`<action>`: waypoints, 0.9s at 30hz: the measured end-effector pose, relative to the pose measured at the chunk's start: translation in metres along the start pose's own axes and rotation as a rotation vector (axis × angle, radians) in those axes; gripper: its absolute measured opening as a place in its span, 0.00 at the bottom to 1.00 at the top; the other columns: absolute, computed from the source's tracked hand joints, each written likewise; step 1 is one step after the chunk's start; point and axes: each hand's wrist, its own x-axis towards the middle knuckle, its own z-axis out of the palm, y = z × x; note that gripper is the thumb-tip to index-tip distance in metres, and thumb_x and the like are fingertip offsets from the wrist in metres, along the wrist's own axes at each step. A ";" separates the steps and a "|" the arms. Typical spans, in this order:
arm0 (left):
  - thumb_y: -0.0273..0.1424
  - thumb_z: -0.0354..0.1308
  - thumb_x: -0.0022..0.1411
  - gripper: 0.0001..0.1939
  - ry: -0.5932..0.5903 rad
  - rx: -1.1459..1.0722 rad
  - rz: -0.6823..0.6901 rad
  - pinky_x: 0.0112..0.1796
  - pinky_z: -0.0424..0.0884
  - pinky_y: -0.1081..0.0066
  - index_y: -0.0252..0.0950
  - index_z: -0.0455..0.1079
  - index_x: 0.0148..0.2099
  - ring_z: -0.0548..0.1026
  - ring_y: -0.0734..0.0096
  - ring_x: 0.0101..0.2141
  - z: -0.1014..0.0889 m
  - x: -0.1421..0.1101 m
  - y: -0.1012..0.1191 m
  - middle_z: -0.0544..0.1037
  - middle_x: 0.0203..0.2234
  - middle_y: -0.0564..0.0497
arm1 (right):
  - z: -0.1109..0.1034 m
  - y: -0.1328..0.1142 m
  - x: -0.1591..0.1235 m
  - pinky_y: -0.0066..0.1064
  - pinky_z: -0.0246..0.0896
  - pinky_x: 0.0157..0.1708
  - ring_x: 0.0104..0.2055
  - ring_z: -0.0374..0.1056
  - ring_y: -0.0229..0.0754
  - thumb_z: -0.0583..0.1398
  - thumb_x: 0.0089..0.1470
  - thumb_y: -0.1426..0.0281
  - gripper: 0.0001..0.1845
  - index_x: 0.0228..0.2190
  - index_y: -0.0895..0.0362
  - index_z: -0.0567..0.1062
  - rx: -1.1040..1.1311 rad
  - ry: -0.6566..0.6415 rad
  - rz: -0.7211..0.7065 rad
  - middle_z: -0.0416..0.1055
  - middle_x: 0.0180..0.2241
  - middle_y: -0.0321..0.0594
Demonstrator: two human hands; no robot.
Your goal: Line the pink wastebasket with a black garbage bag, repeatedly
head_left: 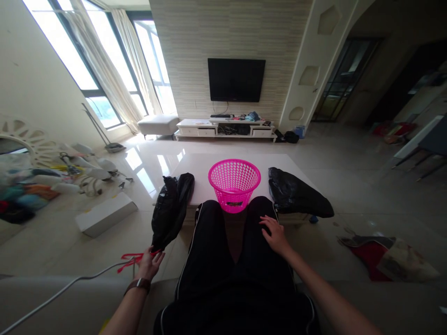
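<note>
At the lower left, my left hand (148, 266) is closed at the gathered end of a black plastic garbage bag (172, 209), beside its red drawstring (131, 257). This bag lies partly on the white table and droops over its edge toward me. My right hand (274, 234) rests on my right thigh, fingers apart, holding nothing. Just beyond my knees a pink perforated plastic basket (234, 184) stands on the table (202, 170). A second black plastic bag (296, 193) lies to the right of the basket, hanging past the table's edge. What the bags contain is hidden.
A white box (106, 214) and heaped items lie on the floor at left. A grey cable (70, 284) runs near my left wrist. Red and pale bags (384, 258) lie on the floor at right. A low TV cabinet (195, 129) stands at the far wall.
</note>
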 end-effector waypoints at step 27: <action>0.37 0.63 0.58 0.44 -0.014 0.831 0.504 0.62 0.57 0.33 0.32 0.51 0.71 0.52 0.25 0.68 0.064 -0.052 0.010 0.52 0.67 0.23 | 0.007 -0.022 -0.005 0.56 0.52 0.57 0.70 0.57 0.55 0.57 0.59 0.67 0.14 0.45 0.47 0.77 -0.134 -0.080 0.016 0.72 0.62 0.40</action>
